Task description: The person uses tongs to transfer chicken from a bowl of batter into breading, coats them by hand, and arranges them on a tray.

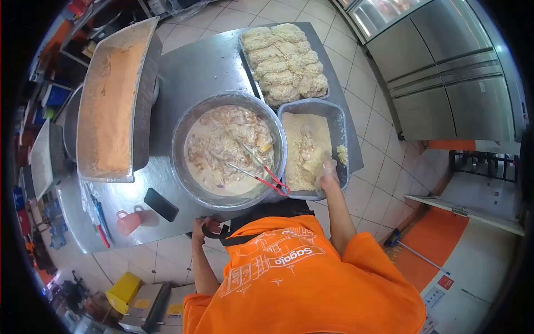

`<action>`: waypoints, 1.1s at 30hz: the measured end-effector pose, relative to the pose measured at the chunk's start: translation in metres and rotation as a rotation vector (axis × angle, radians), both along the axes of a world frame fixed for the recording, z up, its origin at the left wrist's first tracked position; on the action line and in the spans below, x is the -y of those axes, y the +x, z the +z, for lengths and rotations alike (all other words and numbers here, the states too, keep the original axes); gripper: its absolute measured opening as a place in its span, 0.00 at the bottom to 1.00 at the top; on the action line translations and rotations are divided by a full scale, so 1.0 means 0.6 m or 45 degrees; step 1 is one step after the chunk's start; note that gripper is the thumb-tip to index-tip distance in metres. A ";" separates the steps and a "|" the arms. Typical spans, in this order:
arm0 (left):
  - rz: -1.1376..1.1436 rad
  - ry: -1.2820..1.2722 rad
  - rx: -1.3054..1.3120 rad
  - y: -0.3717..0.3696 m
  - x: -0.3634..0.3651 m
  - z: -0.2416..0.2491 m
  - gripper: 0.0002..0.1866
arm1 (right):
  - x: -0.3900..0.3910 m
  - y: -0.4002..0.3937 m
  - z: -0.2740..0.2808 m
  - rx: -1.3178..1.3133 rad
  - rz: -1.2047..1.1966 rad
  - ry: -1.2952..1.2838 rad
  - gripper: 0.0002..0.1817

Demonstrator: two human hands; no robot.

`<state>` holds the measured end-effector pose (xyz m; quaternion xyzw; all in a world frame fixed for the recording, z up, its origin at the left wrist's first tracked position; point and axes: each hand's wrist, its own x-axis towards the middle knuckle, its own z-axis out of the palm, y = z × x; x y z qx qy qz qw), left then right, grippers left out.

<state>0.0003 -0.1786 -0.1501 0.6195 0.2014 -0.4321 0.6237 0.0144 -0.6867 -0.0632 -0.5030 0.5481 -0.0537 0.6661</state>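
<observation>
My right hand, in a clear plastic glove, is over the near right side of a grey tub of breadcrumbs. Its fingers look stretched out toward the crumbs, with nothing visible in them. A coated piece of food lies in the crumbs just beyond it. Down by the table's near edge, my left hand is closed on a black strap at my waist. Left of the tub, a large round basin holds pieces in pale batter. Red-handled tongs rest across its contents and rim.
Breaded pieces fill a tray behind the tub. A deep metal pan with orange-brown powder stands at left. Near it on the metal table are a phone, a pink cup and blue-and-red utensils. Steel refrigerators stand at right.
</observation>
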 end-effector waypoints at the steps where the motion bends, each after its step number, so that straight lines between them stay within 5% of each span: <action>1: 0.004 0.005 -0.005 -0.002 0.003 0.004 0.21 | 0.003 0.010 0.020 -0.005 0.004 0.005 0.41; 3: 0.007 0.087 0.100 -0.003 0.015 0.021 0.20 | 0.015 0.030 0.055 -0.146 0.067 -0.042 0.31; 4: 0.002 0.094 0.097 0.000 0.020 0.030 0.20 | 0.016 0.047 0.105 -0.219 0.368 -0.264 0.30; 5: 0.010 0.102 0.039 0.004 0.026 0.038 0.20 | 0.036 0.047 0.066 -0.220 0.361 -0.257 0.30; 7: 0.015 0.110 -0.022 0.009 0.027 0.042 0.19 | 0.057 0.055 0.003 -0.248 0.745 -1.401 0.27; 8: 0.004 0.117 -0.028 0.010 0.027 0.042 0.19 | 0.057 0.060 0.010 -0.583 0.967 -1.188 0.25; 12: -0.026 0.144 -0.007 0.012 0.025 0.037 0.19 | 0.044 0.035 -0.078 -0.436 0.914 -1.356 0.24; 15: 0.045 0.131 -0.066 0.008 0.024 0.030 0.20 | 0.030 0.002 -0.101 -0.316 0.808 -1.154 0.25; 17: 0.063 0.063 -0.030 0.006 0.021 0.027 0.19 | 0.027 -0.008 -0.096 -0.542 0.624 -0.563 0.25; 18: 0.065 0.004 0.009 0.004 0.019 0.028 0.19 | 0.025 -0.022 -0.095 -0.548 0.627 -0.564 0.25; 20: 0.057 0.052 0.004 0.004 0.020 0.027 0.19 | 0.028 -0.048 -0.110 0.058 0.021 0.162 0.24; 23: 0.069 0.084 0.007 0.004 0.018 0.016 0.20 | -0.006 0.015 0.070 0.013 0.036 0.174 0.26; 24: 0.084 0.071 0.010 0.000 0.015 0.012 0.20 | 0.016 0.009 0.056 0.301 -0.053 0.467 0.26; 27: 0.039 -0.008 0.032 0.000 0.007 0.010 0.19 | 0.046 0.017 0.087 0.220 0.074 0.349 0.25; 28: 0.040 -0.031 0.016 0.001 0.007 0.011 0.19 | 0.062 0.020 0.053 -0.057 0.221 0.000 0.25; 29: 0.034 -0.027 0.017 -0.001 0.008 0.015 0.19 | 0.060 0.005 0.019 -0.056 0.215 0.004 0.25; 33: 0.093 0.016 -0.004 0.007 0.013 0.018 0.19 | 0.013 -0.027 -0.050 -0.661 1.169 -0.714 0.29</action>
